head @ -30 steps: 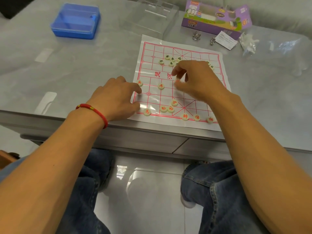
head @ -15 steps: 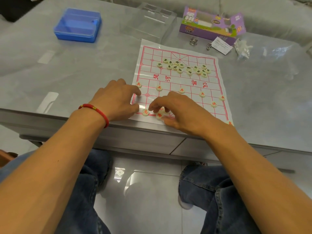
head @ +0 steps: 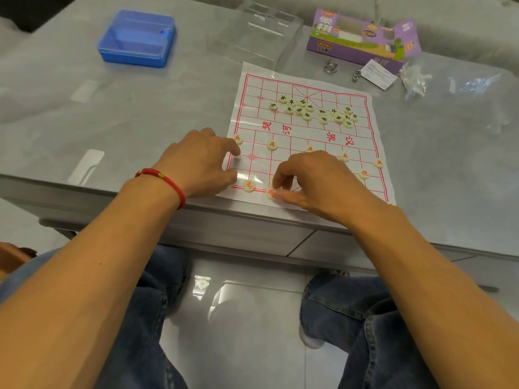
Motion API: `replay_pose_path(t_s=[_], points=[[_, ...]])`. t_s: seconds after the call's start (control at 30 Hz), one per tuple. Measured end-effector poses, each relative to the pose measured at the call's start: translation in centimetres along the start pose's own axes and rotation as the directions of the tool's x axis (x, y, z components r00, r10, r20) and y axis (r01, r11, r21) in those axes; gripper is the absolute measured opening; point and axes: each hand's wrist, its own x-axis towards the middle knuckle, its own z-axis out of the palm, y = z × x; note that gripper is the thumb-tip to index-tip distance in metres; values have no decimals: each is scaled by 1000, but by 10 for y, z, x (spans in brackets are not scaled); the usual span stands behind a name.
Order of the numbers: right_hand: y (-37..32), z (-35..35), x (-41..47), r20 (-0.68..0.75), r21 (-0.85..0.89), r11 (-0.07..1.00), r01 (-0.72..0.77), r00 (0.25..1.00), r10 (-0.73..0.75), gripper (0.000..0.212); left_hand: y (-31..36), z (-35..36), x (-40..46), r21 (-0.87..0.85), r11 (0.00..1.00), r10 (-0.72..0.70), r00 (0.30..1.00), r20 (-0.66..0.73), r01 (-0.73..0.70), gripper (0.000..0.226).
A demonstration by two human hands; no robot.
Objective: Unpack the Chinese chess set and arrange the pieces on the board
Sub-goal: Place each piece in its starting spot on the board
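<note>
The grey table [head: 140, 113] carries all; the paper board [head: 306, 136] lies at its near edge, long axis going away from the person, near row just at the edge. Behind it stand a blue plastic case [head: 137, 37], a clear tray [head: 258, 29] and the purple set box [head: 362, 37].

On the far half, the black-lettered pieces [head: 311, 110] sit in a loose heap, not yet on their points. On the near half, five red soldiers [head: 271, 144] stand in one row, approx. right, and a red cannon [head: 364, 173] is near the right border.

The left hand [head: 199, 164] rests on the board's left border, fingers loosely bent, holding nothing; it seems to keep the sheet flat. The right hand [head: 311, 183] is over the near row, thumb & forefinger pinching a red piece [head: 271, 194] on the bottom line. Which character it has, I cannot tell. The red horse [head: 248, 185] lies just left of it, btw. the two hands and nearer to the left one.

I judge that the coming move depends on this: the pinched piece must sit exactly on a crossing of the bottom line, one step right of the horse, so only a small slide sideways is needed. The black heap lies further from both hands, straight ahead.
</note>
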Motion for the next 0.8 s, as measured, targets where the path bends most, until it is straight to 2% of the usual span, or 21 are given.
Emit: replay_pose_path(t_s=[0.37, 0.53, 0.67, 0.8], points=[[-1, 0, 4, -24, -18, 999, 38, 999, -39, 18, 0, 2, 1, 7, 1000, -4, 1000, -9, 4, 49], [9, -6, 3, -26, 5, 1000, -26, 999, 26, 26, 0, 1, 1, 6, 1000, 3, 1000, -7, -3, 50], [8, -1, 6, -24, -26, 1000, 1, 1000, -2, 34, 2, 1, 0, 10, 1000, 2, 1000, -8, -2, 50], [7, -1, 11, -7, -37, 999, 20, 1000, -20, 27, 2, 1, 0, 11, 1000, -4, 1000, -6, 4, 50]])
